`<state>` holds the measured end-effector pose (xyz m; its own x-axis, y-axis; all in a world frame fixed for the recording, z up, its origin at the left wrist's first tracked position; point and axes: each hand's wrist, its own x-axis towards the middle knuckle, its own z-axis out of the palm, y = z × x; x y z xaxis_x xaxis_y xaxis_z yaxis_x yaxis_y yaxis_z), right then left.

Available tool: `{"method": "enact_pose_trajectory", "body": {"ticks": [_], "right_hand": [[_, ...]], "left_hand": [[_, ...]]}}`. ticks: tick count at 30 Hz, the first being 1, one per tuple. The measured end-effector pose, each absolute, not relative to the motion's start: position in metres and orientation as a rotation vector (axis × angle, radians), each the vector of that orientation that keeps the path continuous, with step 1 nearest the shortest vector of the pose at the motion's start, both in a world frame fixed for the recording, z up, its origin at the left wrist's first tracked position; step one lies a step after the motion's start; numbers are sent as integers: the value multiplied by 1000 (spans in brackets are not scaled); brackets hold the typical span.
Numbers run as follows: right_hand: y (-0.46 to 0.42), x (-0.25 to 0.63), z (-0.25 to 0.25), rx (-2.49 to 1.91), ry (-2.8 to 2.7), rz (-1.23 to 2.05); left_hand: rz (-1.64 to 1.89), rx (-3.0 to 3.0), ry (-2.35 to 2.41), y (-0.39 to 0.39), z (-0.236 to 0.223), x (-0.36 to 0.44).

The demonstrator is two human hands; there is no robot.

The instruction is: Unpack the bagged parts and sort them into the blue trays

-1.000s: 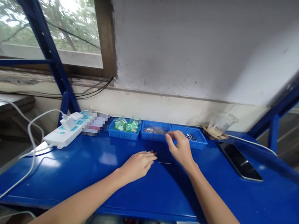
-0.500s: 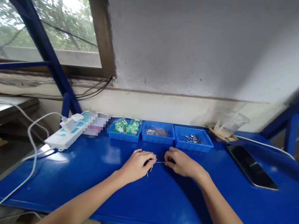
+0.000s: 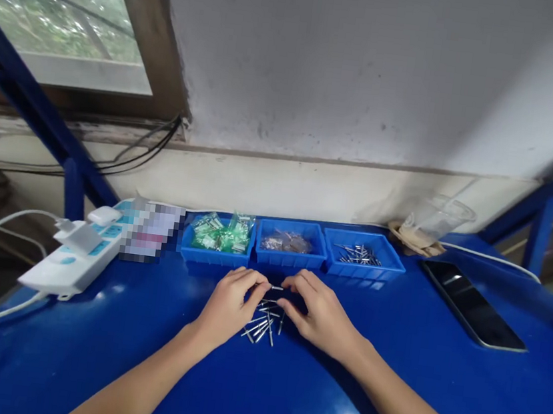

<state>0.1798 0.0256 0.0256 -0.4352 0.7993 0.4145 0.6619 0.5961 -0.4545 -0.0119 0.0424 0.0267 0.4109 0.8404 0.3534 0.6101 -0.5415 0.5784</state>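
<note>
Metal pins (image 3: 271, 336) lie in a loose, criss-crossed heap on the blue tabletop (image 3: 223, 395), just below the fingertips, where only a couple of ends showed beside the left hand a moment ago. That hand seems to have been covering them; with it shifted, more of the heap is exposed and within close reach of both hands.

The left hand (image 3: 225, 303) is nearly closed, thumb and forefinger pinching one slim pin (image 3: 275, 288) that sticks out towards the right. The right hand (image 3: 327, 315) is partly open, thumb and forefinger parted around the pin's free end; whether it touches that end, or the thin piece by its thumb, I cannot tell.

Behind the hands stand three blue bins: one with green packets (image 3: 225, 236), one with small, unclear pieces (image 3: 286, 242), one with dark metal pieces (image 3: 359, 254).
</note>
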Motion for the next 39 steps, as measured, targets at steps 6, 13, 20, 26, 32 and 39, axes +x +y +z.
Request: {"method": "enact_pose_trajectory", "body": {"ticks": [6, 13, 20, 26, 32, 39], "right_hand": [[24, 179, 26, -1123, -2218, 206], [21, 177, 34, -1008, -2243, 166], [46, 243, 42, -1391, -1521, -331], [47, 234, 31, -1434, -1502, -265], [31, 173, 26, -1171, -2011, 84], [45, 159, 28, -1119, -2295, 135]], "left_hand": [[836, 2292, 1233, 40, 24, -10], [781, 2328, 1215, 38, 28, -11], [563, 2432, 1265, 48, 28, -28], [452, 2504, 1240, 54, 25, -32], [331, 2757, 1203, 54, 27, -19], [487, 2553, 1364, 52, 22, -29]]}}
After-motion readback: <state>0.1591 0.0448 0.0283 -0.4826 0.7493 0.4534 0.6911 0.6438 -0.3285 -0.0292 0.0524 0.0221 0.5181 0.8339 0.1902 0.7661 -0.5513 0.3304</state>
